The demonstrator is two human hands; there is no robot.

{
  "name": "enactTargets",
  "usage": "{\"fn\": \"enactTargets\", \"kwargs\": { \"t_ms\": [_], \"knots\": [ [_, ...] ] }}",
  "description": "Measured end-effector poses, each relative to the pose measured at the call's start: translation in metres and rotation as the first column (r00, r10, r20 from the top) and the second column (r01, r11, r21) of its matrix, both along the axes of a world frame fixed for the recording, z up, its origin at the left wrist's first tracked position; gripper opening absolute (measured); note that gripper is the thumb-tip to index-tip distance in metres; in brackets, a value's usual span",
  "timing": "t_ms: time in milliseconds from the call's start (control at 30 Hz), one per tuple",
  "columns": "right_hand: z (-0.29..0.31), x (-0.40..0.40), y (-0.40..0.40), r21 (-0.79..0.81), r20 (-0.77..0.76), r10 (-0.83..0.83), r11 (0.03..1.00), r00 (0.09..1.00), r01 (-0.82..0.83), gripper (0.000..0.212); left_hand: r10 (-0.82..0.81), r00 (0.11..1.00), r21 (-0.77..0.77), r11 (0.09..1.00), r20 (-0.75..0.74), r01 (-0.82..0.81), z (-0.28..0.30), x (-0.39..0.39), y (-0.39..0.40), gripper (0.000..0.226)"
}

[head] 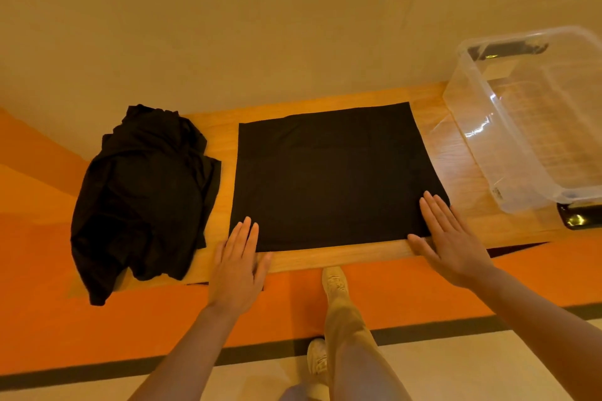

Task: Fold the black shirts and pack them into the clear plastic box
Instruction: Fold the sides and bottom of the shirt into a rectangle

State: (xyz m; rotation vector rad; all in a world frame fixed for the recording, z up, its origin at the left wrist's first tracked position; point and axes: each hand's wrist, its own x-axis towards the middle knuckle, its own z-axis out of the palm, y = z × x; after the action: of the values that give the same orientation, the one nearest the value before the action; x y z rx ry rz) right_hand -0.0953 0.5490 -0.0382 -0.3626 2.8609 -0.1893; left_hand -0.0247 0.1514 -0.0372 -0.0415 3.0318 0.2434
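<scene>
A black shirt (332, 172) lies folded into a flat rectangle in the middle of the wooden table (325, 259). My left hand (239, 257) rests flat with straight fingers on its near left corner. Fingers straight, my right hand (448, 237) lies on its near right corner. A crumpled pile of black shirts (143, 192) sits at the table's left end, partly hanging over the front edge. The clear plastic box (534, 127) stands at the right end and looks empty.
A plain wall runs right behind the table. A small black object (578, 216) lies by the box's near corner. My legs and light shoes (334, 283) stand on the orange floor just in front of the table edge.
</scene>
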Motion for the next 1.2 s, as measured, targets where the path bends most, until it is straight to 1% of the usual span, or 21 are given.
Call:
{"fn": "enactTargets", "kwargs": {
  "t_ms": [100, 167, 200, 233, 267, 300, 333, 400, 467, 567, 600, 633, 667, 733, 833, 933, 1033, 1067, 1100, 1167, 1200],
  "knots": [
    [0.006, 0.011, 0.01, 0.017, 0.015, 0.068, 0.998, 0.998, -0.068, 0.091, -0.119, 0.993, -0.063, 0.991, -0.008, 0.119, 0.003, 0.019, -0.013, 0.072],
    [0.008, 0.02, 0.016, 0.022, -0.028, 0.1, 0.995, 0.995, -0.099, 0.09, -0.198, 0.98, -0.085, 0.977, 0.004, 0.198, 0.003, 0.031, -0.026, 0.068],
    [0.007, 0.024, 0.02, 0.039, -0.068, 0.126, 0.992, 0.99, -0.124, 0.087, -0.242, 0.97, -0.091, 0.967, -0.021, 0.239, 0.003, 0.036, -0.032, 0.059],
    [0.007, 0.027, 0.023, 0.064, -0.105, 0.158, 0.986, 0.982, -0.151, 0.083, -0.293, 0.953, -0.107, 0.953, -0.08, 0.284, 0.001, 0.039, -0.038, 0.046],
    [0.006, 0.03, 0.027, 0.089, -0.142, 0.185, 0.981, 0.973, -0.173, 0.082, -0.316, 0.939, -0.111, 0.947, -0.134, 0.303, 0.003, 0.041, -0.042, 0.046],
    [0.004, 0.032, 0.028, 0.108, -0.165, 0.193, 0.978, 0.967, -0.177, 0.086, -0.334, 0.928, -0.115, 0.941, -0.167, 0.318, 0.002, 0.042, -0.044, 0.055],
    [0.003, 0.034, 0.029, 0.119, -0.19, 0.187, 0.979, 0.964, -0.166, 0.089, -0.345, 0.92, -0.113, 0.938, -0.187, 0.329, 0.006, 0.042, -0.045, 0.058],
    [0.003, 0.037, 0.028, 0.135, -0.256, 0.187, 0.978, 0.948, -0.157, 0.092, -0.379, 0.892, -0.139, 0.925, -0.248, 0.354, 0.014, 0.042, -0.046, 0.051],
    [0.005, 0.038, 0.026, 0.157, -0.296, 0.208, 0.973, 0.933, -0.167, 0.087, -0.385, 0.877, -0.131, 0.923, -0.288, 0.362, 0.019, 0.043, -0.046, 0.046],
    [0.011, 0.041, 0.029, 0.135, -0.272, 0.237, 0.969, 0.933, -0.207, 0.079, -0.345, 0.884, -0.083, 0.938, -0.316, 0.336, 0.019, 0.05, -0.051, 0.043],
    [0.015, 0.042, 0.031, 0.121, -0.254, 0.247, 0.967, 0.935, -0.223, 0.078, -0.34, 0.882, -0.076, 0.939, -0.327, 0.334, 0.019, 0.053, -0.054, 0.036],
    [0.02, 0.045, 0.033, 0.097, -0.242, 0.25, 0.968, 0.937, -0.233, 0.076, -0.343, 0.873, -0.072, 0.938, -0.347, 0.34, 0.019, 0.056, -0.056, 0.024],
    [0.025, 0.047, 0.034, 0.059, -0.238, 0.245, 0.97, 0.94, -0.238, 0.071, -0.327, 0.876, -0.05, 0.942, -0.354, 0.331, 0.022, 0.058, -0.057, 0.019],
    [0.032, 0.05, 0.036, -0.031, -0.236, 0.216, 0.973, 0.947, -0.23, 0.059, -0.276, 0.896, 0.013, 0.954, -0.348, 0.299, 0.027, 0.059, -0.059, 0.034],
    [0.039, 0.054, 0.039, -0.158, -0.192, 0.064, 0.983, 0.979, -0.095, 0.04, -0.205, 0.911, 0.088, 0.964, -0.357, 0.252, 0.037, 0.059, -0.061, 0.036],
    [0.043, 0.055, 0.046, -0.246, -0.12, -0.015, 0.969, 0.993, -0.015, 0.034, -0.135, 0.919, 0.173, 0.962, -0.37, 0.211, 0.047, 0.056, -0.059, 0.035],
    [0.053, 0.049, 0.046, -0.347, -0.079, -0.077, 0.937, 0.994, 0.045, 0.031, 0.034, 0.935, 0.333, 0.938, -0.353, 0.092, 0.057, 0.049, -0.055, 0.031],
    [0.058, 0.045, 0.045, -0.396, -0.072, -0.107, 0.916, 0.992, 0.07, 0.03, 0.121, 0.94, 0.413, 0.91, -0.318, 0.023, 0.061, 0.045, -0.054, 0.025],
    [0.064, 0.039, 0.043, -0.447, -0.045, -0.145, 0.888, 0.988, 0.11, 0.028, 0.213, 0.939, 0.51, 0.859, -0.269, -0.048, 0.066, 0.041, -0.052, 0.018],
    [0.076, 0.026, 0.037, -0.525, 0.038, -0.204, 0.829, 0.978, 0.193, 0.024, 0.366, 0.921, 0.667, 0.72, -0.134, -0.189, 0.073, 0.028, -0.048, 0.019],
    [0.08, 0.017, 0.035, -0.549, 0.072, -0.232, 0.803, 0.97, 0.233, 0.021, 0.428, 0.9, 0.72, 0.65, -0.083, -0.243, 0.077, 0.021, -0.046, 0.02]
  ]
}}
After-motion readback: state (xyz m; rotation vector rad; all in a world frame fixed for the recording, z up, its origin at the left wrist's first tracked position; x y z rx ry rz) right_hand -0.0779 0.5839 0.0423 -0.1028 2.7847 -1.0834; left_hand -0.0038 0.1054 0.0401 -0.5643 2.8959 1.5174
